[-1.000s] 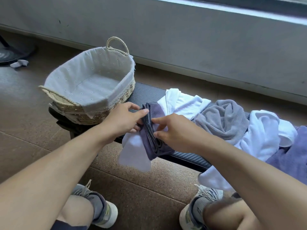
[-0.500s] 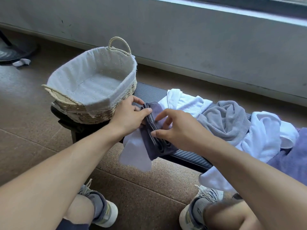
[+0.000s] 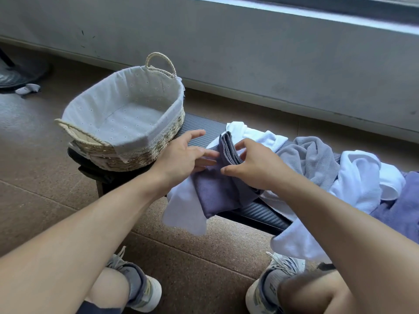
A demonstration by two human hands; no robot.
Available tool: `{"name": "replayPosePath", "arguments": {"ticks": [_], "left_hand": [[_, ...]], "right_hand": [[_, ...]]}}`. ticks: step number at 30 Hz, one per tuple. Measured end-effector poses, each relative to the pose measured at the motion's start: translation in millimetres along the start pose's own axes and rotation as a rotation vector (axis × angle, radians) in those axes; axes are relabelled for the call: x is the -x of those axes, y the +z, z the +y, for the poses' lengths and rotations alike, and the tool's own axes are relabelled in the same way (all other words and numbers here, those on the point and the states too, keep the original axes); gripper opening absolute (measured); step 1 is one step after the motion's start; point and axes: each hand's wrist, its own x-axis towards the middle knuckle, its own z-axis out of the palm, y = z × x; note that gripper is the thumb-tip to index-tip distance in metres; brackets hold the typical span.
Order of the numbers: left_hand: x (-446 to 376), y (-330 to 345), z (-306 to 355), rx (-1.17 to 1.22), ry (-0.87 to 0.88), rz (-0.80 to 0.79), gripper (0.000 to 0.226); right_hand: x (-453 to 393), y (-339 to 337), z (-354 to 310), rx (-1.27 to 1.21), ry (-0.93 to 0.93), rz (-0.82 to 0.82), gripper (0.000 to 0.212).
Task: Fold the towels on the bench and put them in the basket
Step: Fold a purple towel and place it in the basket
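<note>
Both hands on the dark purple towel (image 3: 217, 189) at the counter's (image 3: 201, 130) front edge, atop a white towel (image 3: 186, 211). Left hand (image 3: 181, 155) grip wide, fingers flat on it; right hand (image 3: 256, 166) pinches the folded layers. Basket (image 3: 158, 141) sits at the counter's left end.

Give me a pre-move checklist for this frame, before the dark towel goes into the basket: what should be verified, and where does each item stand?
1. Basket has room: ok, only its white lining shows inside.
2. Dark purple-grey towel fully folded: not ok, layers bunched, one end hanging over the bench edge.
3. Left hand has a grip: not ok, fingers straight, just touching the fold.
4. Right hand has a grip: cannot tell, fingers curl over the towel but their tips are hidden.
5. Towel free of the white towel beneath: cannot tell.
6. Path to the basket: ok, it stands just left of the hands.
</note>
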Motion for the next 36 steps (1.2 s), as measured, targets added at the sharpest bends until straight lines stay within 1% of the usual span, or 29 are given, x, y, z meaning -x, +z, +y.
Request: {"name": "replayPosePath", "arguments": {"ticks": [2, 4, 6, 8, 10, 11, 13, 14, 15, 16, 17, 18, 20, 22, 23, 24, 26, 27, 29, 32, 34, 36], "left_hand": [[-1.9, -0.6, -1.4, -0.033, 0.019, 0.050, 0.041], [-4.6, -3.0, -4.8, -0.115, 0.061, 0.115, 0.044], [-7.8, -7.7, -6.7, -0.218, 0.132, 0.175, 0.054], [-8.2, -11.6, -3.9, -0.322, 0.226, 0.217, 0.062], [-6.8, -13.7, 2.3, -0.353, 0.344, 0.248, 0.069], [-4.7, -14.2, 6.3, -0.353, 0.407, 0.265, 0.073], [-1.2, -15.7, 12.4, -0.359, 0.510, 0.297, 0.081], [0.3, -16.4, 13.8, -0.382, 0.548, 0.302, 0.084], [2.0, -16.8, 14.0, -0.438, 0.581, 0.292, 0.088], [3.9, -16.8, 12.8, -0.525, 0.615, 0.269, 0.094], [5.5, -16.3, 9.8, -0.622, 0.643, 0.242, 0.100], [6.7, -15.9, 5.8, -0.711, 0.671, 0.218, 0.106], [8.9, -14.8, -2.1, -0.849, 0.700, 0.171, 0.112], [8.5, -17.4, -9.5, -0.967, 0.721, 0.099, 0.102], [8.4, -19.7, -12.2, -1.028, 0.729, 0.040, 0.094], [8.8, -22.2, -14.9, -1.069, 0.721, -0.030, 0.086], [10.6, -25.3, -21.7, -1.089, 0.685, -0.152, 0.078], [11.9, -24.8, -24.3, -1.101, 0.683, -0.177, 0.075], [12.9, -22.1, -26.7, -1.132, 0.731, -0.155, 0.064], [10.6, -20.9, -19.3, -1.109, 0.845, -0.056, 0.035], [10.3, -24.8, -11.5, -1.102, 0.860, -0.069, 0.034], [12.6, -28.5, -5.3, -1.115, 0.829, -0.117, 0.033]], "right_hand": [[-5.8, -7.0, 5.0, -0.027, 0.021, -0.008, 0.055], [-6.9, -17.9, 6.1, -0.120, 0.002, -0.039, 0.042], [-2.6, -30.3, 4.0, -0.265, -0.061, -0.076, 0.029], [4.2, -44.0, -0.3, -0.324, -0.179, -0.034, 0.024], [10.9, -54.7, -5.2, -0.325, -0.300, 0.116, 0.024], [14.7, -58.2, -7.6, -0.331, -0.349, 0.231, 0.024], [23.4, -61.8, -12.9, -0.309, -0.427, 0.514, 0.025], [28.0, -60.5, -15.4, -0.260, -0.456, 0.637, 0.025], [31.6, -57.5, -17.3, -0.185, -0.482, 0.719, 0.025], [33.7, -52.8, -18.6, -0.097, -0.502, 0.750, 0.026], [35.2, -46.4, -19.7, -0.010, -0.513, 0.734, 0.028], [35.9, -38.6, -20.0, 0.070, -0.509, 0.675, 0.029], [38.8, -21.3, -19.4, 0.222, -0.474, 0.468, 0.029], [43.0, -4.6, -17.6, 0.301, -0.466, 0.250, 0.029], [45.7, 2.0, -16.8, 0.296, -0.462, 0.170, 0.030], [48.3, 6.6, -16.4, 0.278, -0.456, 0.128, 0.032], [49.8, 8.5, -16.0, 0.239, -0.440, 0.145, 0.033], [49.4, 7.0, -15.5, 0.217, -0.436, 0.176, 0.033], [48.0, 2.2, -13.4, 0.163, -0.435, 0.201, 0.030], [49.9, -4.6, -12.6, 0.132, -0.446, 0.133, 0.029], [54.6, -4.3, -14.8, 0.176, -0.444, 0.134, 0.031], [59.6, -3.4, -15.5, 0.261, -0.444, 0.161, 0.037]]}}
